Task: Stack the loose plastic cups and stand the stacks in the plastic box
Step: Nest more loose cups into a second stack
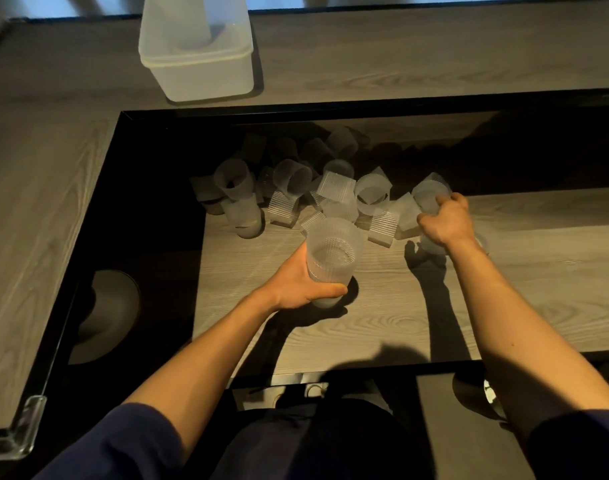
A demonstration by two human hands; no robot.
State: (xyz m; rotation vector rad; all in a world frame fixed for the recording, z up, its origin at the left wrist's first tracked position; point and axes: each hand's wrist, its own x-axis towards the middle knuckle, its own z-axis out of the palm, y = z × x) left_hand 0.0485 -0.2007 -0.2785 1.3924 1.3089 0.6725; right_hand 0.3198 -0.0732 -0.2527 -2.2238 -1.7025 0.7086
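Frosted plastic box [195,57] sits back left on the wood counter, a pale cup column [192,27] standing inside. I see the left hand [296,285], forearm stretched forward, fingers and thumb wrapped round an upright ribbed stack of cups [332,258]. Behind it, loose cups [292,188] lie tumbled. Furthest over, the right hand [445,220], wrist bent down, grips a single cup [428,197] at the pile's end.

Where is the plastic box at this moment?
In the head view the plastic box stands at the top left, on the wooden counter beyond the loose cups.

The plastic box [206,77] runs off the top edge; far cups [341,140] blur into shadow.
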